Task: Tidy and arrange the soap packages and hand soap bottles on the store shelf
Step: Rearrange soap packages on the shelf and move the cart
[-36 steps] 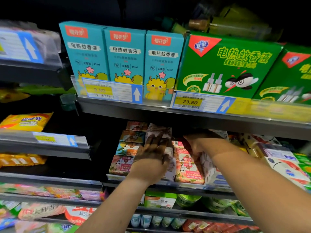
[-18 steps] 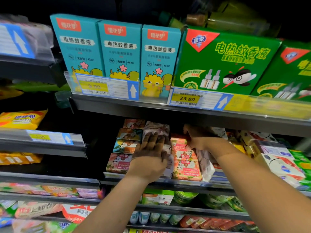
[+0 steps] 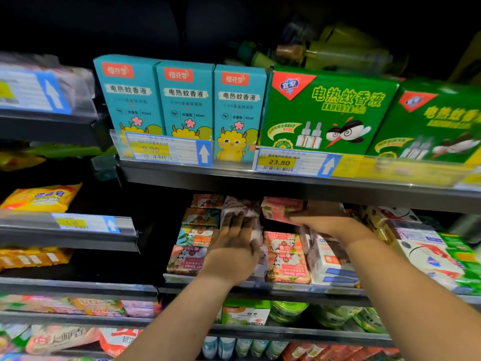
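1. Nearest the camera, two bare forearms are stretched up toward the middle soap shelf [image 3: 260, 285], whose front rail carries the stacks.

2. The left hand [image 3: 231, 254] is laid flat, fingers spread and pressed against the front of the pale crinkled soap package stack [image 3: 240, 208], just behind the shelf's front edge. Nothing is pinched by it; the stack appears to be steadied.

3. Beside it on the left, the stacked cardboard soap boxes with fruit prints [image 3: 194, 238] stand at the left end of the shelf, untouched.

4. The right hand [image 3: 320, 217] is closed around a pink-red soap package [image 3: 279, 208], fingers over its right end, and the package is held up just under the shelf above. Compared with half a second ago, this package has been lifted off the top of the orange-pink "Goat Soap" box stack [image 3: 285, 259], and a dark gap is now seen between package and stack.

5. From this it is judged that one misplaced or crooked package is being pulled out for re-seating; the stack below is left lower and squarer, so the row is partly tidied but not finished.

6. At the right end of the shelf, white and blue wrapped soap packs [image 3: 333, 261] lean beside the stack.

7. Farther up, teal mosquito-liquid cartons [image 3: 184, 100] and green cartons [image 3: 328, 110] are ranged along the upper shelf's front edge. No hand soap bottles can be clearly made out.
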The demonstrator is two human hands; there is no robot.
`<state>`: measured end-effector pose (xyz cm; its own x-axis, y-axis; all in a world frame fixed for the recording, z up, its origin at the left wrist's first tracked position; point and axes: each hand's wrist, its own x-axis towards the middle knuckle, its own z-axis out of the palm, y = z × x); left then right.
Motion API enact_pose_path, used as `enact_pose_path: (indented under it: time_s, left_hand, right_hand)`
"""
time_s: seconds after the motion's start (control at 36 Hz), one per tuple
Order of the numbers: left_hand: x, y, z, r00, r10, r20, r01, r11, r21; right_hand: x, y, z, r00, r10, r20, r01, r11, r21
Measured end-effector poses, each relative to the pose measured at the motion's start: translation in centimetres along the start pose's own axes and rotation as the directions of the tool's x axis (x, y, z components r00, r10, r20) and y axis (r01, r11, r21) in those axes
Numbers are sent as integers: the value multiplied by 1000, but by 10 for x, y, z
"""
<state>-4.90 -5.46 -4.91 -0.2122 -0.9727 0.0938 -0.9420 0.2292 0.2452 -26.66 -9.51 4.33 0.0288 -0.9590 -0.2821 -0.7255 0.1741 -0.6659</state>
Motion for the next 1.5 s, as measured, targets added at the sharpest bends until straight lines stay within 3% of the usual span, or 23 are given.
enact_pose_path:
  time_s: [0.08, 0.14, 0.19, 0.25, 0.36, 0.42, 0.5, 0.61, 0.72, 0.78, 0.83, 0.86, 0.92, 0.97, 1.0, 1.08, 1.14, 1.25, 1.36, 1.42, 1.5]
  left_hand:
    - [1, 0, -5, 999, -7, 45, 7, 1000, -8]
    - [0, 1, -10, 996, -15, 91, 18, 999, -30]
    - [-2, 4, -18, 988, -45, 147, 53, 997, -52]
    - [-5, 5, -25, 982, -67, 177, 80, 994, -69]
    - [-8, -5, -29, 994, -30, 105, 68, 926, -371]
    - [-14, -10, -38, 998, 26, -62, -51, 890, -454]
    - [-31, -9, -52, 958, 196, -211, -262, 899, -351]
    - [-54, 4, -52, 850, 423, -315, -526, 721, -451]
    - [-66, 19, -54, 864, 283, -415, -498, 600, -626]
    - [-68, 20, -56, 900, 190, -391, -424, 580, -695]
    - [-71, 19, -57, 951, 51, -305, -291, 489, -823]
    - [-71, 19, -59, 971, -5, -237, -216, 392, -894]
    - [-71, 22, -62, 988, -63, -139, -121, 228, -966]
    - [-69, 24, -68, 990, -87, -115, -98, 177, -979]
    - [-68, 26, -70, 990, -89, -112, -97, 163, -982]
    - [-67, 31, -73, 995, -67, -75, -69, 99, -993]
    - [-67, 28, -70, 999, -22, -50, -47, 126, -991]
    - [-71, 13, -60, 988, 138, 64, 47, 123, -991]
    - [-70, 5, -64, 994, 102, -48, -82, 368, -926]
    - [-69, 4, -66, 997, 61, -57, -75, 359, -930]
    - [-73, 6, -72, 999, 36, -20, -30, 281, -959]
  right_hand:
    - [-23, -5, 1, 999, 26, 19, -27, 997, 76]
    - [-40, -7, 3, 996, 44, -77, -27, 977, 211]
    - [-53, -6, 4, 982, -64, -178, 97, 978, 183]
    - [-68, -8, 11, 972, -157, -174, 197, 951, 240]
    - [-85, 6, 28, 942, -200, -271, 281, 911, 303]
    - [-94, 9, 33, 949, -169, -268, 275, 859, 433]
    - [-108, 12, 41, 970, -113, -214, 232, 688, 688]
    - [-122, 11, 51, 991, -88, -99, 128, 459, 879]
    - [-129, 5, 61, 990, -141, 11, 41, 359, 933]
    - [-129, 6, 62, 981, -190, 44, 9, 272, 962]
    - [-129, 10, 60, 948, -302, 99, -28, 231, 973]
    - [-130, 12, 59, 932, -340, 127, -38, 257, 966]
    - [-130, 14, 57, 943, -296, 150, -1, 448, 894]
    - [-130, 12, 59, 971, -205, 123, 36, 633, 774]
    - [-129, 12, 60, 977, -182, 111, 37, 659, 751]
    - [-128, 5, 63, 988, -151, 42, 58, 604, 795]
    - [-127, 0, 64, 993, -115, -32, 89, 527, 845]
    - [-123, -4, 64, 989, -67, -131, 147, 491, 859]
    - [-124, -2, 66, 989, -144, -29, 87, 413, 907]
    - [-124, 2, 66, 977, -210, 21, 74, 431, 899]
    - [-127, 1, 64, 976, -220, 3, 119, 540, 833]
